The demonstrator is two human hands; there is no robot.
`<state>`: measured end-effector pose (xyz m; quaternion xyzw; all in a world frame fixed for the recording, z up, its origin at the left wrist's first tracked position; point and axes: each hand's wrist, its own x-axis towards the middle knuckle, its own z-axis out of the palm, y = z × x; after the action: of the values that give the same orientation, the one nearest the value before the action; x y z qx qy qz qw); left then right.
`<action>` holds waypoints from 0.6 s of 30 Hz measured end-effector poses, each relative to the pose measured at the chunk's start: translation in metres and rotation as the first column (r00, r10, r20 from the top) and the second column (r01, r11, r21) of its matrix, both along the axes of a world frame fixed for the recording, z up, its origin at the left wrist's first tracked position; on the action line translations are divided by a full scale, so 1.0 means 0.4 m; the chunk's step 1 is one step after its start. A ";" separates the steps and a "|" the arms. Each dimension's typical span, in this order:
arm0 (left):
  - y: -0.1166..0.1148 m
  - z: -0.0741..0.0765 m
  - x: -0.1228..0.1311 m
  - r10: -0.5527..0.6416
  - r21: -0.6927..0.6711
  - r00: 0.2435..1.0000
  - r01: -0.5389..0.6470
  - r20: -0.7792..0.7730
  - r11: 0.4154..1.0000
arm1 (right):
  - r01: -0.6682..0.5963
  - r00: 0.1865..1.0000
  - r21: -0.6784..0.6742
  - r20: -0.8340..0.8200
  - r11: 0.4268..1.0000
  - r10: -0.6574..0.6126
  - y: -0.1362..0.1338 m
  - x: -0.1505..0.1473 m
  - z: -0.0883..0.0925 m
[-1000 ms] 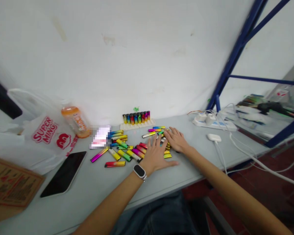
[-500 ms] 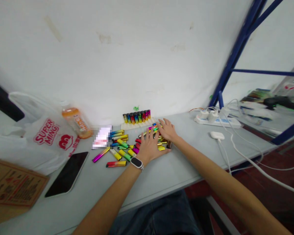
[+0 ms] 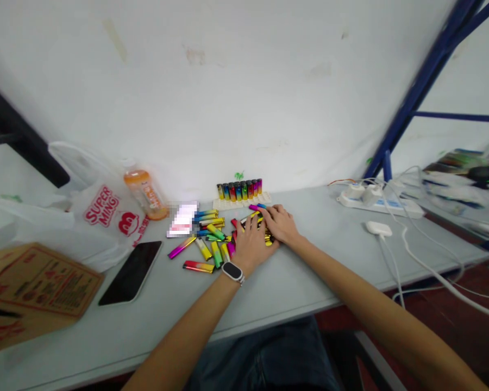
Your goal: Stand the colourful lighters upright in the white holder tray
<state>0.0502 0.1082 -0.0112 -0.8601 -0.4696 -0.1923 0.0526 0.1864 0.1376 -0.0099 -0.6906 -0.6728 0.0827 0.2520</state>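
Observation:
Many colourful lighters lie in a loose pile on the grey table, including a red-and-yellow lighter (image 3: 199,266) near the front and a purple-and-yellow lighter (image 3: 182,247) at the left. My left hand (image 3: 251,243), a smart band (image 3: 232,271) on its wrist, rests palm down over the right part of the pile with its fingers apart. Against the pile's right side lies my right hand (image 3: 283,224), its fingers stretched out and slightly bent. Both hands cover several lighters. Behind them, a row of upright lighters (image 3: 238,191) stands in a pale holder (image 3: 228,205).
To the left are a dark-screened phone (image 3: 131,272), a cardboard box (image 3: 44,282), a white plastic bag (image 3: 101,228) and an orange drink bottle (image 3: 146,195). A power strip (image 3: 381,205) and a white charger (image 3: 378,228) with cables occupy the right. The wall borders the back.
The view has swung a little to the left. My right hand has drawn in towards my left hand, pressing the lighters at the pile's right side closer together.

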 end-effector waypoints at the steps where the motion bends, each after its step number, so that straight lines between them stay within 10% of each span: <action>1: 0.008 0.001 -0.014 -0.001 -0.003 1.000 0.001 0.002 1.000 | -0.001 1.000 0.003 0.000 1.000 0.001 0.003 -0.016 0.001; 11: -0.027 0.061 -0.246 0.118 0.018 0.990 -0.119 0.077 0.993 | -0.047 0.990 0.111 0.137 0.993 0.032 0.010 -0.118 0.013; 18: -0.090 -0.010 -0.416 0.439 -0.079 0.897 -0.435 0.047 0.897 | -0.430 0.878 0.054 0.260 0.901 0.403 0.061 -0.331 0.060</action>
<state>-0.1160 0.0720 -0.0153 -0.7274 -0.6582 -0.1873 0.0506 0.0541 0.1620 0.0141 -0.5196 -0.8348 0.0127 0.1817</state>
